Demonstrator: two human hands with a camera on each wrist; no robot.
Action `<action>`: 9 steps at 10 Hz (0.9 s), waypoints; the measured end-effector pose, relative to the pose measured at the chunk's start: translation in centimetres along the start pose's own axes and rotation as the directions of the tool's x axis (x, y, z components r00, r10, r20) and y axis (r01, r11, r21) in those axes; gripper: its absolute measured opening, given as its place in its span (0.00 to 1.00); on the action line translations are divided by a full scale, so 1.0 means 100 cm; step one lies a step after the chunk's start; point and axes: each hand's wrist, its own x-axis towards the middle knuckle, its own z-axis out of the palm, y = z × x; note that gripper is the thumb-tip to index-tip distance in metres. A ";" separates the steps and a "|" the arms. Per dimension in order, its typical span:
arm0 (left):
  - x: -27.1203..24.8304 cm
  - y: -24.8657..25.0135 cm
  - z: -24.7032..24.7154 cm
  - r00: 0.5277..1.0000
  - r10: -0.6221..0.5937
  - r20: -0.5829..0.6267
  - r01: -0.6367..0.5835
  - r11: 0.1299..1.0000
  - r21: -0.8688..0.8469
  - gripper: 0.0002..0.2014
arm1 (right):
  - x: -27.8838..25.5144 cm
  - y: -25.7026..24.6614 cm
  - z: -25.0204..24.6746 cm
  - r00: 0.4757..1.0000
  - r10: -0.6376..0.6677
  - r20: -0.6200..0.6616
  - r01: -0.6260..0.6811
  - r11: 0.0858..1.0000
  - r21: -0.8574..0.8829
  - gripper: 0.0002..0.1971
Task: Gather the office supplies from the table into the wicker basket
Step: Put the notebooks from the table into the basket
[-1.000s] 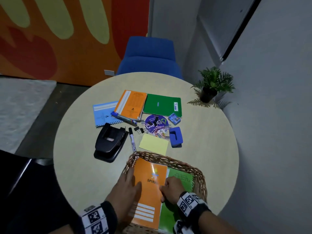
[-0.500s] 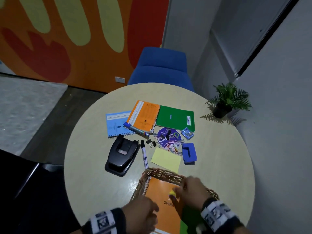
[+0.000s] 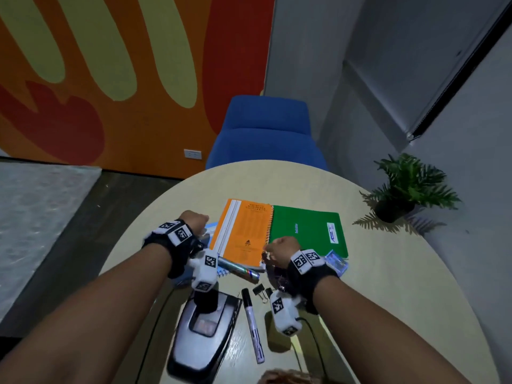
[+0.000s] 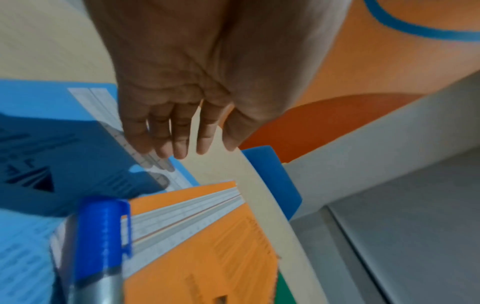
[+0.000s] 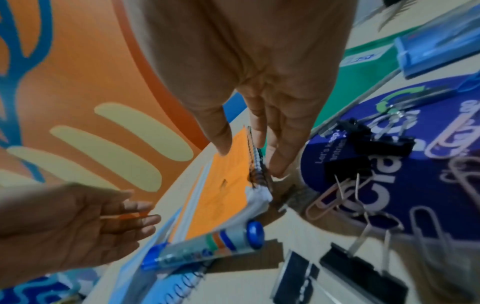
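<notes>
Bare forearms, no sleeves. Each wrist wears a black strap [image 3: 177, 253] with white tags carrying black square codes. A white camera block [image 3: 205, 270] hangs under the left wrist, another [image 3: 284, 314] under the right; thin black cable [image 3: 313, 336] trails from the right one

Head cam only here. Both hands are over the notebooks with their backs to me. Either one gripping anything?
Observer: No. The left hand has straight fingers that hold nothing, above the blue notebook.
Operator: Right one?
Observer: The right hand is open too. Its thumb is over the orange notebook cover, and its fingers are on the other side of the spiral.
Operator: What's hidden under the right wrist?
Observer: A purple disc with paper clips and binder clips on it.
</notes>
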 end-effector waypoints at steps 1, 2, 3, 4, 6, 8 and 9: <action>0.016 0.000 0.018 0.987 0.048 0.150 -0.094 0.945 0.312 0.13 | 0.016 0.008 0.012 1.000 0.020 -0.001 -0.020 0.995 -0.095 0.08; -0.005 0.013 0.025 0.988 -0.094 0.121 0.105 0.991 -0.086 0.14 | 0.016 0.008 0.015 1.000 0.015 -0.016 -0.016 0.996 -0.090 0.14; -0.012 0.016 0.029 0.986 -0.067 0.151 0.082 0.992 -0.093 0.19 | 0.012 0.009 0.011 0.997 0.016 -0.078 -0.021 0.998 -0.054 0.07; -0.025 0.024 0.028 0.984 0.005 0.177 0.014 0.994 -0.104 0.17 | 0.009 0.013 0.002 0.998 0.014 -0.063 -0.013 1.000 0.028 0.16; -0.057 0.040 0.030 0.985 0.166 0.046 -0.147 0.949 -0.278 0.04 | -0.016 0.012 -0.025 0.974 -0.112 -0.195 0.123 0.991 0.045 0.18; -0.125 0.067 0.013 0.941 0.337 0.020 -0.285 0.824 -0.490 0.07 | -0.085 0.016 -0.073 0.939 -0.253 -0.234 0.301 0.932 0.203 0.16; -0.174 0.067 0.012 0.909 0.410 0.072 -0.275 0.722 -0.635 0.01 | -0.139 0.031 -0.095 0.944 -0.275 -0.183 0.322 0.887 0.330 0.16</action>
